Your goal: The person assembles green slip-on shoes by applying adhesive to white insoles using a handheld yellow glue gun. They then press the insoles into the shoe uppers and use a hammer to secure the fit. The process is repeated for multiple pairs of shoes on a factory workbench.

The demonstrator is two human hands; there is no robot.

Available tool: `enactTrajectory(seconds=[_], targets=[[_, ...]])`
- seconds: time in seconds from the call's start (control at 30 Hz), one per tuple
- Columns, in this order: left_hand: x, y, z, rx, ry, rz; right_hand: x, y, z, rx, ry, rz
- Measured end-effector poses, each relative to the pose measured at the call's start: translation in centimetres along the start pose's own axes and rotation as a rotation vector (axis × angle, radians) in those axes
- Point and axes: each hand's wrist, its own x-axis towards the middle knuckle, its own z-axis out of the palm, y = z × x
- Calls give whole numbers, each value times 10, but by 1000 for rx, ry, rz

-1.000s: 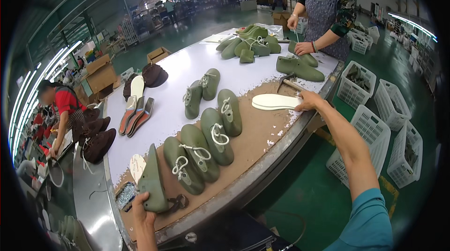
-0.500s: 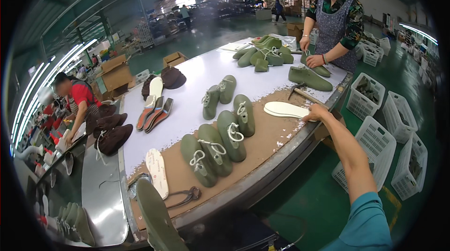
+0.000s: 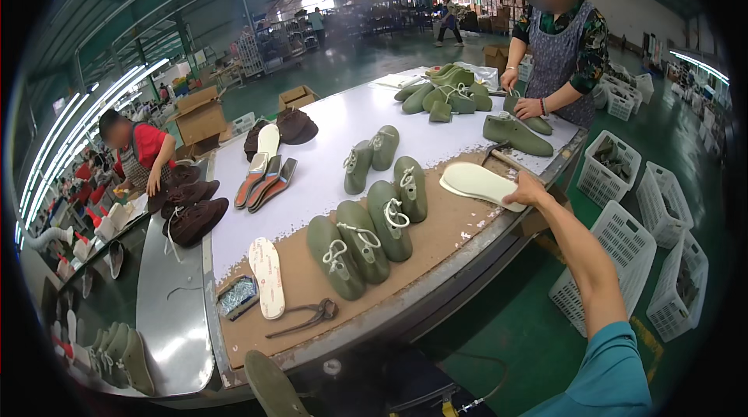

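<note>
At the table's right edge my right hand (image 3: 528, 189) grips the heel end of a cream insole (image 3: 479, 181), thumb on top. A second insole's edge shows beneath it. My left hand is out of view. A green shoe last (image 3: 273, 387) stands upright at the lower edge, and whatever supports it is hidden. Several green lasts with white cords (image 3: 364, 242) lie in a row on brown board. A printed insole (image 3: 267, 278) lies left of them, beside pincers (image 3: 308, 317) and a small box of nails (image 3: 238, 296). Beyond my right hand lies a hammer (image 3: 502, 158).
Across the table a person (image 3: 565, 51) handles a green last. Another person in red (image 3: 144, 153) works at the left, near brown shoes (image 3: 195, 222). Brown-and-orange brushes (image 3: 261, 181) lie on the white surface (image 3: 312, 152). White crates (image 3: 608, 261) stand on the floor at right.
The insole in my right hand has tilted up a little from the one beneath. The last at the lower edge has dropped lower in view, uncovering the nail box. The person in red straightened up.
</note>
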Motion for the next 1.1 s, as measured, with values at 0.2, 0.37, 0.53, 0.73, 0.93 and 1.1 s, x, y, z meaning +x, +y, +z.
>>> enactTrajectory(seconds=[0.2,0.37,0.53,0.73,0.93,1.1], targets=[[-20,-15,-8,-83,13,19,-35,-34,9,262,234,-193],[-8,-52,-5,23,89,84,-263,-172,32,1035,-282,-662],[-12,-72,51,86,-56,119,-429,-279,93,892,-626,-1037],[-21,-48,35,675,178,472,-430,-294,115,779,-635,-1175],[-20,-20,73,1665,-327,1106,-377,-271,170,218,-549,-1627],[76,-109,10,2088,-612,600,-359,-236,223,182,-608,-1473]])
